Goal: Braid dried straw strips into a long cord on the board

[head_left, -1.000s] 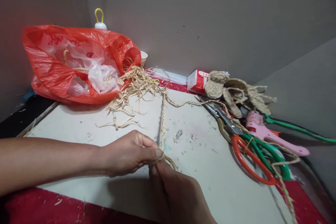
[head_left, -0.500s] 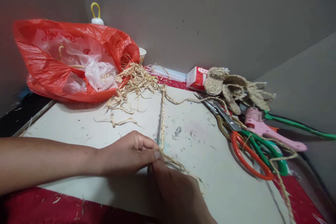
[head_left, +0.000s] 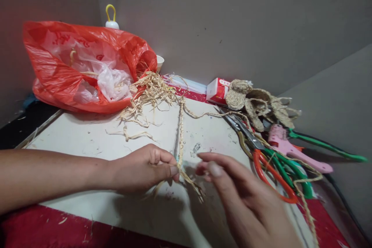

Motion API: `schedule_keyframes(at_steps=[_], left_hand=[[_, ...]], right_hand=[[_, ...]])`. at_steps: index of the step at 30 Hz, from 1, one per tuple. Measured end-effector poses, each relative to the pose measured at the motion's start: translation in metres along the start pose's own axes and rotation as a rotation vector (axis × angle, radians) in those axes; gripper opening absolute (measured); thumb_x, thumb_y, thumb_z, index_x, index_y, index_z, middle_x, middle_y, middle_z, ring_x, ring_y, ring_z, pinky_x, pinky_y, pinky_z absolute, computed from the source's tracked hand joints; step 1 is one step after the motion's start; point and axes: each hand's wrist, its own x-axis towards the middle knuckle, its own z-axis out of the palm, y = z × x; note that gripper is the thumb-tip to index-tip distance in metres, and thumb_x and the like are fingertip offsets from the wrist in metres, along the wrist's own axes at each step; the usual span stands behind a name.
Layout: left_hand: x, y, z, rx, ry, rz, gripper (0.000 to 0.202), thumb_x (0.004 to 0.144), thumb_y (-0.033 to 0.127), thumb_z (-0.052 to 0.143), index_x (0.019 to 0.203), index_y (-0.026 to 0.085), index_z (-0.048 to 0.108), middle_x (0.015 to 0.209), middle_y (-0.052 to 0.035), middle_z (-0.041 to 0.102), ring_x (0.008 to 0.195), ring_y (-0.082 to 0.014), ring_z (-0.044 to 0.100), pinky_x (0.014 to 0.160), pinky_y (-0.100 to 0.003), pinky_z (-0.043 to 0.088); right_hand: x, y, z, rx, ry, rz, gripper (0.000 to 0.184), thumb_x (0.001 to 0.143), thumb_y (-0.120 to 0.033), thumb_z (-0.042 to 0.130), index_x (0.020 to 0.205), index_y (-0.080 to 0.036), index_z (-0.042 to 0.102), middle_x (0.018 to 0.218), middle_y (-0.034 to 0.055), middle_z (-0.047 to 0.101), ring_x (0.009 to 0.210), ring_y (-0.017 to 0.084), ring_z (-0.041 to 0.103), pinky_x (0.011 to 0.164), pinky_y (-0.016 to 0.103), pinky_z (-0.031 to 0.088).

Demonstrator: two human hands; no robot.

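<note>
A pale straw braid (head_left: 180,131) runs taut from the far edge of the white board down to my left hand (head_left: 145,167). Thumb and forefinger of that hand pinch the braid's near end. Loose straw strands (head_left: 193,186) fan out below the pinch, toward the right. My right hand (head_left: 247,193) is raised to the right of the braid, apart from it, slightly blurred. Its fingers are bent and spread from the thumb, and I see nothing between them.
A red plastic bag (head_left: 87,102) stands at the back left beside a heap of loose straw (head_left: 152,89). Scissors with orange handles (head_left: 258,162), a pink glue gun (head_left: 299,153), coiled straw pieces (head_left: 241,95) and a red-white box (head_left: 216,90) lie on the right. The white board (head_left: 116,205) sits on red cloth.
My right hand has let go of the straw strands and moved right, its fingers parting. My left hand keeps its pinch in nearly the same place. The view has shifted slightly.
</note>
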Motion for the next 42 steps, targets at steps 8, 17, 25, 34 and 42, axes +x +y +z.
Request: schedule_keyframes(at_steps=[8,17,25,34,42], left_hand=[[0.002,-0.004,-0.004,-0.025,-0.115,0.003,0.032,0.086,0.042,0.051,0.078,0.012,0.06,0.068,0.0012,0.051,0.063,-0.0088,0.042,0.062,-0.02,0.038],[-0.001,0.013,-0.011,0.519,-0.095,0.057,0.028,0.086,0.028,0.045,0.06,0.016,0.044,0.055,0.0054,0.033,0.052,-0.0067,0.03,0.047,-0.018,0.024],[-0.003,0.007,-0.01,0.924,-0.005,0.247,0.024,0.084,0.018,0.042,0.06,0.017,0.041,0.052,0.005,0.037,0.047,-0.0072,0.03,0.046,-0.021,0.021],[-0.015,0.011,0.007,0.776,0.004,0.085,0.021,0.086,0.021,0.04,0.067,0.017,0.05,0.059,0.0026,0.05,0.051,-0.0083,0.039,0.048,-0.021,0.026],[-0.026,-0.009,0.032,0.447,0.145,-0.13,0.027,0.093,0.035,0.027,0.096,0.02,0.049,0.066,0.0006,0.054,0.052,-0.0112,0.05,0.045,-0.02,0.034]], right_hand=[[0.016,0.008,0.026,0.369,-0.475,0.298,0.037,0.089,-0.048,0.044,0.075,-0.016,0.056,0.064,-0.0015,0.045,0.058,0.011,0.04,0.053,0.022,0.036],[0.019,0.028,0.028,0.678,-0.675,0.464,0.04,0.089,-0.051,0.046,0.064,-0.02,0.042,0.046,-0.0095,0.028,0.039,0.006,0.017,0.037,0.02,0.012],[0.017,0.026,0.038,0.884,-0.611,0.521,0.043,0.085,-0.046,0.055,0.056,-0.018,0.041,0.044,-0.01,0.031,0.035,0.004,0.018,0.035,0.021,0.01],[0.009,0.021,0.046,0.802,-0.414,0.583,0.033,0.078,-0.044,0.062,0.062,-0.015,0.058,0.041,-0.0077,0.037,0.037,0.005,0.027,0.036,0.019,0.019],[0.004,0.007,0.049,0.95,-0.484,0.615,0.037,0.082,-0.047,0.054,0.062,-0.016,0.06,0.045,-0.0015,0.052,0.043,0.012,0.047,0.047,0.023,0.037]])
